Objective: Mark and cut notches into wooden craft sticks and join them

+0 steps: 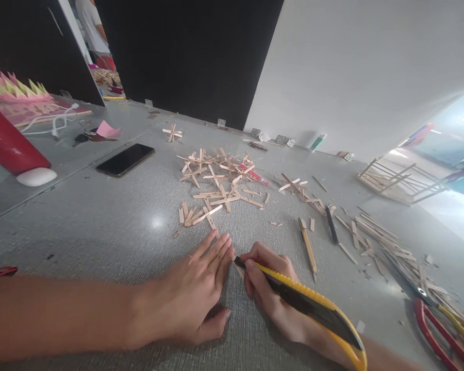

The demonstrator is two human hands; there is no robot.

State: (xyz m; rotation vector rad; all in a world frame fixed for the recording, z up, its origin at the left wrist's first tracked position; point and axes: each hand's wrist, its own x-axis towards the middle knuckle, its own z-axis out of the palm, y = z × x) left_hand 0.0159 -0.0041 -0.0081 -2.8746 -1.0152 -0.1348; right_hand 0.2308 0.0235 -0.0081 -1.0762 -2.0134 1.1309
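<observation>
My right hand [268, 288] is closed around a yellow and black utility knife [305, 304], its tip pointing left at a small wooden stick [237, 268] on the grey table [100, 226]. Flat on the table just left of the blade lies my left hand [195, 296], fingers stretched out and pressed together, fingertips on or beside that stick. Most of the stick is hidden between the two hands. Beyond the hands spreads a pile of cut wooden sticks [216, 180].
A black phone [126, 159] lies at the left. A red cylinder [3, 141] stands far left. More sticks [367, 232], a pencil-like stick [308, 247] and red-handled pliers [436, 324] are at the right. A stick frame [390, 180] sits at the far right. Someone stands at the back left.
</observation>
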